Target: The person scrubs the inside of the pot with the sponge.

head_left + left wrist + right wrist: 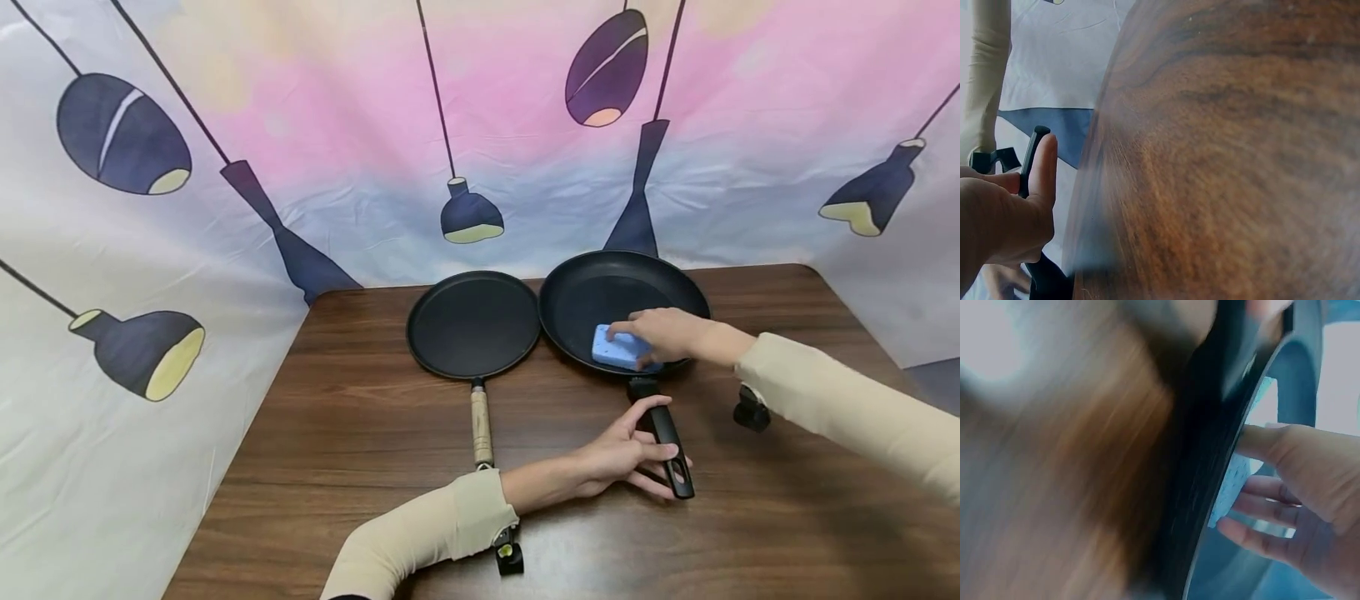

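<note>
A deep black frying pan (570, 296) stands at the back right of the table. My left hand (621, 454) grips its black handle (666, 433), thumb over the top and fingers beneath. In the left wrist view the left hand (1016, 219) shows at the left edge with the handle (1030, 153) between its fingers. Inside the pan, my right hand (663, 333) holds a light-blue sponge (613, 348) against the surface near the front rim. The right wrist view shows the right hand (1310, 494) with thumb and fingers spread on the sponge (1232, 481), partly hidden behind the pan's rim.
A flat black griddle pan (474, 325) with a wooden handle (482, 425) lies left of the frying pan, their rims close together. Both stand on a brown wooden table (360, 417). Behind the table hangs a cloth (360, 225) printed with lamps.
</note>
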A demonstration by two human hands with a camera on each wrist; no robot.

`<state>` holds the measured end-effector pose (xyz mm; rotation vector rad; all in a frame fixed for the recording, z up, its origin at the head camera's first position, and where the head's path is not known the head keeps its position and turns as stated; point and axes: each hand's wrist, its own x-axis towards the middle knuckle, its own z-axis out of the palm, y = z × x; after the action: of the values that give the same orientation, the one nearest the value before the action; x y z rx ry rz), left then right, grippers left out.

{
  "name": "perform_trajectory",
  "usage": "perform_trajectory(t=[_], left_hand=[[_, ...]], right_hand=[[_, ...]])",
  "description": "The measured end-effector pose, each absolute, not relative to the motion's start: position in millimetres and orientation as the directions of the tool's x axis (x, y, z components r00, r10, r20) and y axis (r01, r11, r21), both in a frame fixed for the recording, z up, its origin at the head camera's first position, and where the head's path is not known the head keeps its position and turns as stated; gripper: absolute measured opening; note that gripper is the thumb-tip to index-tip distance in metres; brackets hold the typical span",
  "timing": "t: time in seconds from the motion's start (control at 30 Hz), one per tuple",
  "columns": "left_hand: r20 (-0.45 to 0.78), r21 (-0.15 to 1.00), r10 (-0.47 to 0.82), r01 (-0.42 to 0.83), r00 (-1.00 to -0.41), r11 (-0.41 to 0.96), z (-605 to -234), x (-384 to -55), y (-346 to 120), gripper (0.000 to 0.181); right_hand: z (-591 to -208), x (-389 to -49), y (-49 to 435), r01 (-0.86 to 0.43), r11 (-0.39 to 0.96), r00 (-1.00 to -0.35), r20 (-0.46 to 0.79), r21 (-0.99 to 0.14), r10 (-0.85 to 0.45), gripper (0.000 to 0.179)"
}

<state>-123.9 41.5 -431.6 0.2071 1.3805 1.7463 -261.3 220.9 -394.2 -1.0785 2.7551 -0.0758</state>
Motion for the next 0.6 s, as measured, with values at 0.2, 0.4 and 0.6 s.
perform_trajectory(t=[0.2,0.4,0.6], left_hand=[[-0.371,0.849,0.717,-0.528,-0.589,0.005,-432,-128,40,0.062],[-0.39,0.831,0.708,-0.556,-0.589,-0.004,-431,-127,40,0.06],[-0.389,0.826,0.717,-0.563,-0.579,-0.006,-431,-123,44,0.061]], right_hand=[[-408,-276,186,-0.7,0.712,-0.713,-0.004,-0.058,-0.702,0.054],[-411,-315,166,-0.616,0.786,-0.787,-0.006,-0.05,-0.617,0.055],[-404,-346,176,-0.444,0.891,-0.887,-0.099,-0.092,-0.452,0.058]])
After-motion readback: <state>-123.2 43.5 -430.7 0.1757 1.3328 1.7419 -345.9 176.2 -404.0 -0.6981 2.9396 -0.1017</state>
